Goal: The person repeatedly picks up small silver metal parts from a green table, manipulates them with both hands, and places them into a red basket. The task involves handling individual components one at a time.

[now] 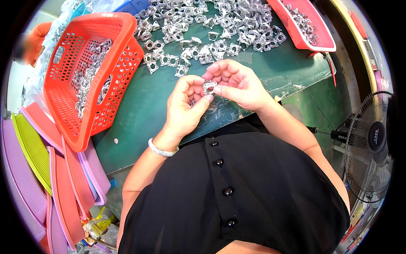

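Close to the table's near edge, my left hand and my right hand meet around one small silver metal part with a hole through it. The right thumb presses on its face, and the left fingers pinch it from the other side. Another bit of metal shows in the left palm, mostly hidden by the fingers. Just beyond my hands, many similar silver metal parts lie loose on the green tabletop. A pale bangle circles my left wrist.
A red perforated basket holding metal parts stands tilted at the left. A smaller pink-red basket with more parts sits at the far right. Stacked coloured baskets fill the lower left. A black fan stands at right.
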Motion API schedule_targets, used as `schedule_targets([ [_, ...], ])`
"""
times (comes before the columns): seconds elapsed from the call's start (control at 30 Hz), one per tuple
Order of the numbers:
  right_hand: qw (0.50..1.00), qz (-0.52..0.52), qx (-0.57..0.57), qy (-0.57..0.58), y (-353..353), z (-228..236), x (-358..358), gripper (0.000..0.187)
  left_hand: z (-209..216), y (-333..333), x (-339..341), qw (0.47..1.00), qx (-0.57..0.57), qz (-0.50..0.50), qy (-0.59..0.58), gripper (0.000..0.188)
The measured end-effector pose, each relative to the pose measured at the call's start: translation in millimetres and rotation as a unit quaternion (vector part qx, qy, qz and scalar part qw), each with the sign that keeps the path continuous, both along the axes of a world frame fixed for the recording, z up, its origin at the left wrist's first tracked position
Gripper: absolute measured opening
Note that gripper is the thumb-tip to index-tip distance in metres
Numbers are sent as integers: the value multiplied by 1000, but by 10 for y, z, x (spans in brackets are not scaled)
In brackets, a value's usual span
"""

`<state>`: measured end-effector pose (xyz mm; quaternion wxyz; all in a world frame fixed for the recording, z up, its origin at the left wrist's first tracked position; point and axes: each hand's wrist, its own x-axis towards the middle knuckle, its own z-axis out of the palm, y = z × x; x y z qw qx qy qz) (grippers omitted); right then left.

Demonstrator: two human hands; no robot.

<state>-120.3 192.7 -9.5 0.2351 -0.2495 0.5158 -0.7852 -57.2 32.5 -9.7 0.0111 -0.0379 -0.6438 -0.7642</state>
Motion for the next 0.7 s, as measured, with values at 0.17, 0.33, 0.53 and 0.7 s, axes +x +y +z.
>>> schedule_targets([
  [0.17, 974, -71, 75, 200, -9, 2, 41, 38, 94, -44, 18, 993, 88, -20, -76, 39],
  [0.33, 933, -110, 108, 326, -17, 13, 45, 48, 64, -31, 0, 996, 63, -15, -65, 42],
  [0.53, 926, -108, 169, 319, 42, 15, 12, 50, 75, -57, 23, 999, 15, 11, -49, 48],
  [0.7, 878, -154, 294, 345, 139, 9, -125, 40, 333, -248, 14, 985, -123, 86, 87, 46],
])
